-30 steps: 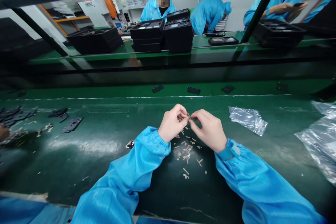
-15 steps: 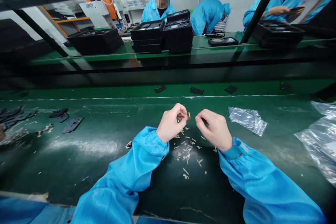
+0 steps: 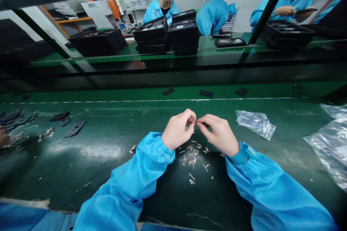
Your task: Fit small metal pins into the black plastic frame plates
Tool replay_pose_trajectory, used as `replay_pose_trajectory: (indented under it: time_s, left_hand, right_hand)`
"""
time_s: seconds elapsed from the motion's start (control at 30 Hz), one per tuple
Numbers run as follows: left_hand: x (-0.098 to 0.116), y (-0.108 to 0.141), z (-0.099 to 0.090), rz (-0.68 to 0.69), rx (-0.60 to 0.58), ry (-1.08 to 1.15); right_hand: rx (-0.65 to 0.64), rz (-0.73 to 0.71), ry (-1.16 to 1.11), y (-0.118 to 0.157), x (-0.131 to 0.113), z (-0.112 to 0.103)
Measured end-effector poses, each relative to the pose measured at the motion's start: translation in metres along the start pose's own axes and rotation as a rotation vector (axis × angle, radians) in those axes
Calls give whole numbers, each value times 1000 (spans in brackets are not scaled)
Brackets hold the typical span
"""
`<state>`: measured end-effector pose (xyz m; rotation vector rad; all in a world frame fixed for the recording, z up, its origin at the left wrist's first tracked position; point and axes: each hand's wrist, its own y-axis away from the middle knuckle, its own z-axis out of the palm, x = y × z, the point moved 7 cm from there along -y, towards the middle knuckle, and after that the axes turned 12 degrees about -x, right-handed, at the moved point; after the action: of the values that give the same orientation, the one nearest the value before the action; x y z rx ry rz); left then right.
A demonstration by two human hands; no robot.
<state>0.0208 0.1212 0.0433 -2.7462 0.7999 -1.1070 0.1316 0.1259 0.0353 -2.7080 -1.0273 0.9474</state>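
Observation:
My left hand point(image 3: 179, 130) is closed in a pinch above the green table point(image 3: 108, 173). A tiny brownish piece point(image 3: 196, 122) shows at its fingertips. My right hand point(image 3: 219, 133) is also pinched, its fingertips meeting the left ones at that piece; whether it grips the same piece is too small to tell. Under and in front of both hands lie several small pale scraps point(image 3: 193, 157), scattered on the surface. A small dark part point(image 3: 133, 149) rests beside my left sleeve.
Flat black parts point(image 3: 75, 129) lie at the left, near another person's hand point(image 3: 3, 137). Clear plastic bags point(image 3: 256, 124) sit at the right. Small black pieces point(image 3: 206, 94) line a moving green strip behind. Stacked black trays point(image 3: 183, 34) stand on the shelf, with people beyond.
My right hand has moved left until its fingertips meet those of my left. The black pieces on the back strip have shifted right. Across the shelf, a black tray has tilted up.

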Motion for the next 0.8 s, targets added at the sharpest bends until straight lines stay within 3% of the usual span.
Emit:
replay_pose_trajectory:
  time_s: [0.23,0.43,0.63,0.8]
  left_hand:
    - [-1,-1,1,-6,-39,32]
    - [-13,-4,-3,-56,-57,135]
    - [-28,-7,2,-171,-122,583]
    - [-28,-5,10,-239,-181,929]
  right_hand:
    - [-20,-19,0,-1,1,2]
    - [71,11,8,0,3,-12]
    - [54,-48,44,2,-5,-17]
    - [56,-134,21,2,-12,-14]
